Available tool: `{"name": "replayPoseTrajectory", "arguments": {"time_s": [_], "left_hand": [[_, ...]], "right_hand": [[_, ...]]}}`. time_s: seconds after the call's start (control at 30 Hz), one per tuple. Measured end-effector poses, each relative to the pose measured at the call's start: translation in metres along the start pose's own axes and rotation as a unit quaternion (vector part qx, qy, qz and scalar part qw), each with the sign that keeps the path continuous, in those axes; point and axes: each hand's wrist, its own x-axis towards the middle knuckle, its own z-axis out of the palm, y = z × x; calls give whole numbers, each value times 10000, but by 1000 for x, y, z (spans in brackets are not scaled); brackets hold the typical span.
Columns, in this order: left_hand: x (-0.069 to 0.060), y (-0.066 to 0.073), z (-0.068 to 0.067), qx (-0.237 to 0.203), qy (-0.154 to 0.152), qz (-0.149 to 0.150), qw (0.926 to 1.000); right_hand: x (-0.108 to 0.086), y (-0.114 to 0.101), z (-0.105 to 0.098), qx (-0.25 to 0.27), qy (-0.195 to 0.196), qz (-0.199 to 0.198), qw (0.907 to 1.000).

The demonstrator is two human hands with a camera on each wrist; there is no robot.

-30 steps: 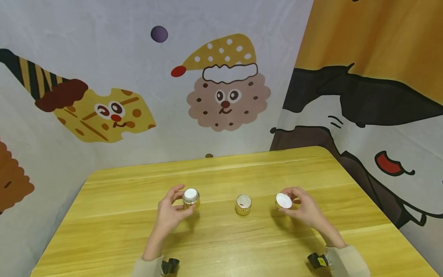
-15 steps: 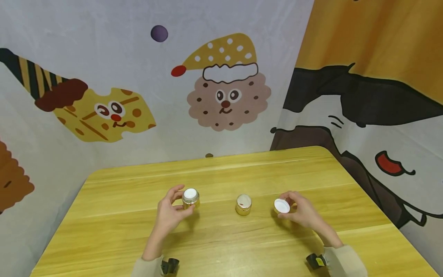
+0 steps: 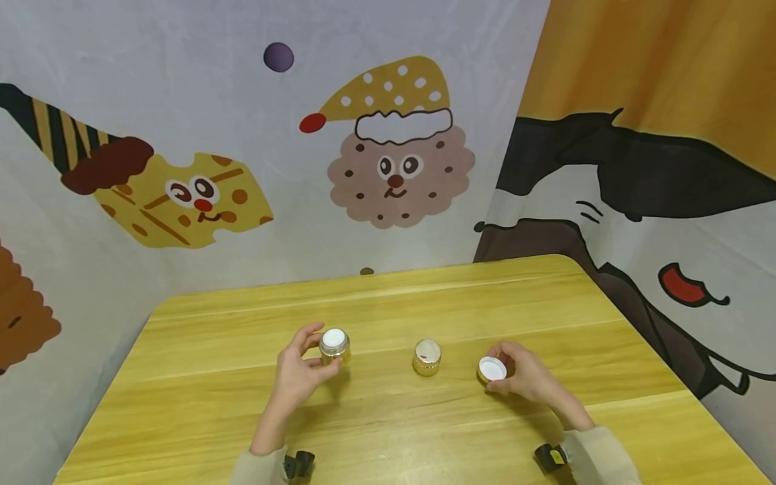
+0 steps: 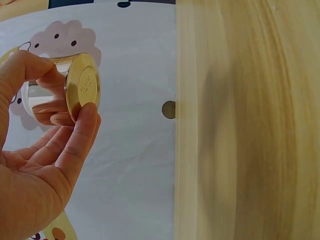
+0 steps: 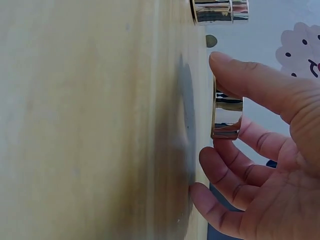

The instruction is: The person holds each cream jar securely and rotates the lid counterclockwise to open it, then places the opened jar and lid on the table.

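Note:
My left hand (image 3: 296,376) holds a gold cosmetic jar (image 3: 335,355) above the table, thumb on one side and fingers on the other. A white disc shows at the jar's top; the left wrist view shows its gold base (image 4: 89,82) with stamped print. On the right, my right hand (image 3: 529,378) pinches a gold jar lid (image 3: 492,370) by its sides, white inside facing up. In the right wrist view, the lid (image 5: 227,116) is close to the tabletop; whether it touches I cannot tell. Between both hands stands a second gold jar (image 3: 427,360) with a shiny top.
The wooden table (image 3: 376,431) has a rounded far right corner. Behind it hangs a light curtain (image 3: 291,222) printed with cartoon food figures. A dark camera strap (image 3: 298,465) sits at the left wrist and another (image 3: 550,458) at the right.
My right hand has moved down and slightly left with the lid, which now faces up more levelly. The left hand and its jar have stayed in place, as has the jar between.

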Motion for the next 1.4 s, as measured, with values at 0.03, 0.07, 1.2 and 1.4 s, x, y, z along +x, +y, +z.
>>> {"name": "replayPoseTrajectory", "arguments": {"time_s": [0.03,0.07,1.2,1.4], "left_hand": [[0,0,0,-10,-2,-16,10000],[0,0,0,-17,-9,-25,10000],[-2,-5,-1,35,-11,105,9999],[-2,-5,0,66,-23,141,9999]], "right_hand": [[0,0,0,6,-26,19,10000],[0,0,0,12,-47,35,10000],[2,-2,2,-285,-295,0,9992],[2,0,2,-216,-348,-56,9991]]}}
